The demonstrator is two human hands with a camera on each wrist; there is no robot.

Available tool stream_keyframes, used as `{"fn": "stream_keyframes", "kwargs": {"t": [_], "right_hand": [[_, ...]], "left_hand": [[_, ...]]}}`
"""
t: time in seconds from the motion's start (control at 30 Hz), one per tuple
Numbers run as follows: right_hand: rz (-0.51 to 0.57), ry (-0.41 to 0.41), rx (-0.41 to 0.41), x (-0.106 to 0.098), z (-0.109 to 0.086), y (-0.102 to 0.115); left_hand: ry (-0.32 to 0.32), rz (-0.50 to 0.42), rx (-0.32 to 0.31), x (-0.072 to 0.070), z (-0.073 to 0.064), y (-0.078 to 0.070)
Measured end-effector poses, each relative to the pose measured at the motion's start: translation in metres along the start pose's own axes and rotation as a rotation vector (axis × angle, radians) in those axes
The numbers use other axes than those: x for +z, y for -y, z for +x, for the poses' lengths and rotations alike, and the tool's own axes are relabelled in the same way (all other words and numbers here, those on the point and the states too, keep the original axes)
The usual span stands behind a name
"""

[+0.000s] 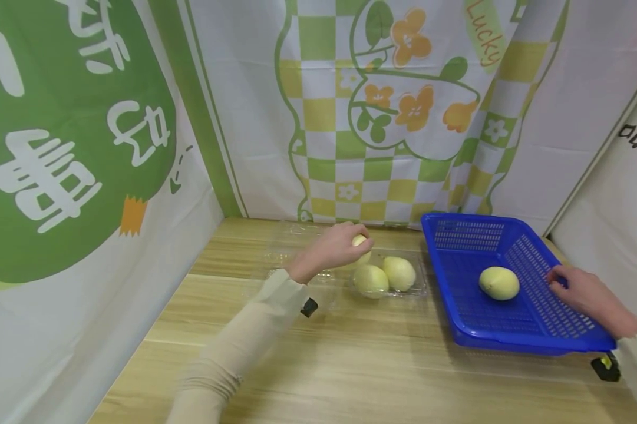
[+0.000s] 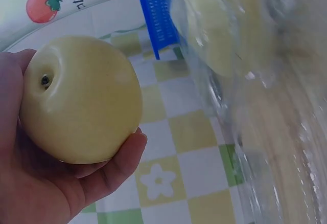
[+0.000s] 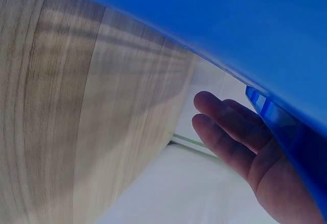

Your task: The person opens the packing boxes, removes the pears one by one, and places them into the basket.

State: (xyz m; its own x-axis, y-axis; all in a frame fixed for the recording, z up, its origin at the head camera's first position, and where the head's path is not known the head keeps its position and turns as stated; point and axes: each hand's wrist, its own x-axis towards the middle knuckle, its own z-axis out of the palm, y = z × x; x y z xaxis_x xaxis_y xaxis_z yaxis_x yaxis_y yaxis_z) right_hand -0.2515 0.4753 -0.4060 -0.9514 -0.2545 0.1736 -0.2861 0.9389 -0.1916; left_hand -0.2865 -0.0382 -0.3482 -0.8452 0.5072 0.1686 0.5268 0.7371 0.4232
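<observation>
My left hand [image 1: 342, 244] grips a pale yellow pear [image 2: 82, 101], its fingers and thumb curled round it. The pear is over the back of a clear plastic clamshell box [image 1: 419, 290], mostly covered by the hand in the head view. Two similar pears, a left one [image 1: 370, 281] and a right one [image 1: 400, 274], sit in the box. At the right, my right hand [image 1: 588, 297] holds the right rim of a blue plastic basket [image 1: 456, 306]. The right wrist view has several of its fingers [image 3: 225, 137] stretched along the basket's outer side. One pear [image 1: 499, 283] lies inside the basket.
The box's see-through lid [image 1: 283, 253] lies opened out to the left on the wooden table [image 1: 318, 365]. Printed cloth [image 1: 318, 118] hangs behind the table's back edge and on both sides. The basket stands just right of the box.
</observation>
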Motion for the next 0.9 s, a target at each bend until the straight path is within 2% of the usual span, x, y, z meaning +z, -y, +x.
{"fn": "stream_keyframes", "kwargs": {"t": [0.27,0.63,0.9], "right_hand": [[0.009,0.020,0.006,-0.001,0.000,0.001],[0.002,0.025,0.006,0.000,0.000,0.000],[0.008,0.030,0.011,-0.001,0.000,0.002]], "left_hand": [[-0.015,-0.003,0.091,0.009,0.018,-0.024],[-0.003,-0.023,0.083,0.027,0.032,-0.044],[-0.002,-0.054,0.107,0.035,0.042,-0.063]]}}
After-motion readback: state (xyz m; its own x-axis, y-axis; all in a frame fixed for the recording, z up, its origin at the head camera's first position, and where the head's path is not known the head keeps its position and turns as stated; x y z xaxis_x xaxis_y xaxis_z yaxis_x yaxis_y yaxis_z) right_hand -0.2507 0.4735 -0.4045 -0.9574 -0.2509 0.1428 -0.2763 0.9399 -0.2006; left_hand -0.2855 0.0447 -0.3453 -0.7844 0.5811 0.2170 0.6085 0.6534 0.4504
